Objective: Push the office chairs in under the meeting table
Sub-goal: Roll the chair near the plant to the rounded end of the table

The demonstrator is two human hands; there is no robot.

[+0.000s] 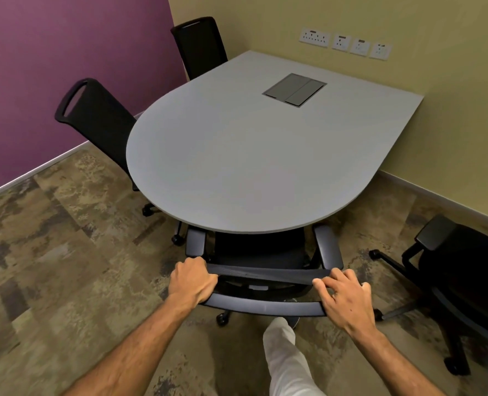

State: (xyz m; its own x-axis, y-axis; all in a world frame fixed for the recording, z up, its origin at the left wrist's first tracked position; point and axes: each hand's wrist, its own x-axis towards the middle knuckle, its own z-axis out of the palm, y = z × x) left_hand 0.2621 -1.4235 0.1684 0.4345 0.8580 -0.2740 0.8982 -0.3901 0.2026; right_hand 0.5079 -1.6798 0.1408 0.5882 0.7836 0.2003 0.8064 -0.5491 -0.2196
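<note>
A grey meeting table (237,155) with a rounded near end stands against the yellow wall. Directly before me a black office chair (265,274) sits with its seat and armrests partly under the table's rounded edge. My left hand (192,280) is closed around the left end of its backrest top. My right hand (341,292) grips the right end, fingers curled over the frame. Two more black chairs stand at the table's left side, one near (94,115) and one far (199,44), both tucked close. Another black chair (463,278) stands apart from the table at the right.
A metal cable hatch (294,89) is set in the tabletop. Wall sockets (345,44) line the yellow wall. A purple wall (51,67) closes the left. Patterned carpet (65,267) covers the floor. My leg in light trousers (285,355) is below the chair.
</note>
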